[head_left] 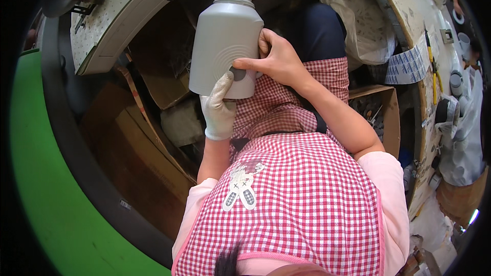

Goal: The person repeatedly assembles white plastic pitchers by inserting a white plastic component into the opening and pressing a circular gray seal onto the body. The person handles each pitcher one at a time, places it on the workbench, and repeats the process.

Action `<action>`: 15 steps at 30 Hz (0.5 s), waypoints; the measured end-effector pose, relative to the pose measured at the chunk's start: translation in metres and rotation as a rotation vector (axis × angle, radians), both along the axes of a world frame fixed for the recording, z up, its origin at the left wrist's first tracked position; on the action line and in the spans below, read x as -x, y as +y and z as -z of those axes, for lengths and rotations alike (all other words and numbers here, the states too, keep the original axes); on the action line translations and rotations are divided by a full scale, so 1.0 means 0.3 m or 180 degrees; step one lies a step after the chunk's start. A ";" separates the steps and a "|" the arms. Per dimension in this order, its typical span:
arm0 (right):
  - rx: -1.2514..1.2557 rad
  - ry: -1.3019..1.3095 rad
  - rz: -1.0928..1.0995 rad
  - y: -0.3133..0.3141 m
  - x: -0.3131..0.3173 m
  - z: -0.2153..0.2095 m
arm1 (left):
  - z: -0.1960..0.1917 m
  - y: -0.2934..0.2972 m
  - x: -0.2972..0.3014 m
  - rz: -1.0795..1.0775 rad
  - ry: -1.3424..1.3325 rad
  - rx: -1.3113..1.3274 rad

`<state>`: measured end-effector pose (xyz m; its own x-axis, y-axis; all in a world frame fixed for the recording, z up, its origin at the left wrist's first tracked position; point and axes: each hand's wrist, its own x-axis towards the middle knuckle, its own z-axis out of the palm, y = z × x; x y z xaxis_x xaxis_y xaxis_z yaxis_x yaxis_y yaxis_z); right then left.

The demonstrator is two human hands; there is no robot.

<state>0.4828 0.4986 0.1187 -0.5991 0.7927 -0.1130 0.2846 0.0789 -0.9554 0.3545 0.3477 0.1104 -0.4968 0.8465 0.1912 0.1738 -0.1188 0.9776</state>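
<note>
A light grey bottle-shaped housing [222,36] with a narrow ringed neck is held above my lap, its neck pointing away from me. Curved ridges and a small dark oval patch [238,74] mark its lower front. My left hand [220,105], in a white glove, grips the near end, thumb up against the front beside the dark patch. My bare right hand [279,61] closes on the right side, with its thumb pressed on the front by the ridges and its other fingers curled at the edge, partly hidden behind.
Cardboard boxes [138,148] stand below at the left, beside a green belt [46,174] with a dark border. A pegboard-like bench [120,13] is at the upper left. On the right are a white plastic bag [368,25], an open carton [391,117] and a cluttered worktable [409,0].
</note>
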 end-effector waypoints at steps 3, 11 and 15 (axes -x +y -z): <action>0.0257 0.0346 0.0003 0.002 0.005 -0.010 | 0.048 -0.016 0.018 0.0020 0.0829 -0.0147; -0.0019 0.0372 -0.0469 0.028 0.046 -0.044 | 0.136 -0.058 0.035 -0.0096 -0.0682 -0.0068; 0.0153 0.0154 -0.0352 0.012 0.042 -0.013 | 0.138 -0.068 0.049 0.0042 0.0450 -0.0373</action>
